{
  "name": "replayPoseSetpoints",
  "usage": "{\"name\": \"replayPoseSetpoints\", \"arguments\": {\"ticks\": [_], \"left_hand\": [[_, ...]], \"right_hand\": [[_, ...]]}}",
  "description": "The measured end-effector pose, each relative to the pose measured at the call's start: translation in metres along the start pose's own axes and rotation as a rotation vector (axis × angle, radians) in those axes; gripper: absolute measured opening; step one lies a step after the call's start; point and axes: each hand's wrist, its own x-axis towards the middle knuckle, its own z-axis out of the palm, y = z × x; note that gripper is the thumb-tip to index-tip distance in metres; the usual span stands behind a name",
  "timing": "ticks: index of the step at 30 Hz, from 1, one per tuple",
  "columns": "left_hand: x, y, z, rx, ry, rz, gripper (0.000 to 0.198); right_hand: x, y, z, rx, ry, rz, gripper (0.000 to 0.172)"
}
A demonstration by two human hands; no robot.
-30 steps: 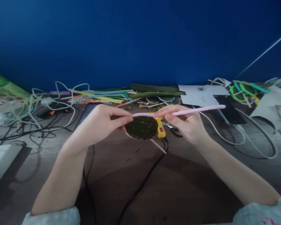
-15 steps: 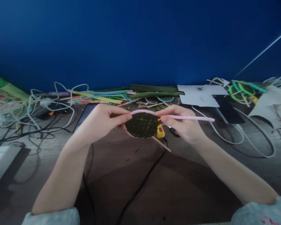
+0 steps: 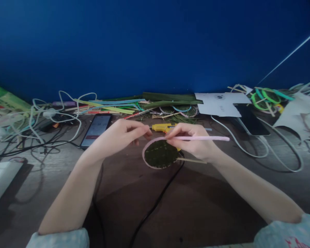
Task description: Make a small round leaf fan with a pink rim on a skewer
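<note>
Phone lies partly behind left hand, glue gun partly behind right hand.

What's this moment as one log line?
right hand: pinching pink strip edging green disc; left hand: near disc, nothing visibly held; glue gun: beyond disc

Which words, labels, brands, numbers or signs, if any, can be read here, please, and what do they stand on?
No text can be read.
White paper: a dark round mark and small marks below it, too small to read.
Green packet: dark marks, too blurred to read.
Phone with lit screen: too blurred to read.
Right sleeve: reddish marks; I cannot tell whether they are letters.
</note>
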Motion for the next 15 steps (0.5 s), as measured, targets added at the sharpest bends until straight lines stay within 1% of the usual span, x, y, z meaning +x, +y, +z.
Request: {"name": "replayPoseSetpoints", "arguments": {"ticks": [2,7,12,15], "left_hand": [[0.000,0.002,0.005,0.043,-0.028,0.012,0.030],[0.001,0.003,0.016,0.074,-0.186,0.038,0.029],[0.001,0.001,0.018,0.116,-0.220,0.024,0.032],[0.001,0.001,0.019,0.112,-0.233,0.023,0.029]], "right_hand": [[0.000,-0.001,0.001,0.000,-0.048,0.008,0.006],[-0.001,-0.002,0.003,-0.016,-0.141,0.029,0.004],[-0.003,-0.003,0.003,0.008,-0.179,0.057,0.004],[-0.003,-0.005,0.003,0.006,-0.191,0.084,0.006]]}}
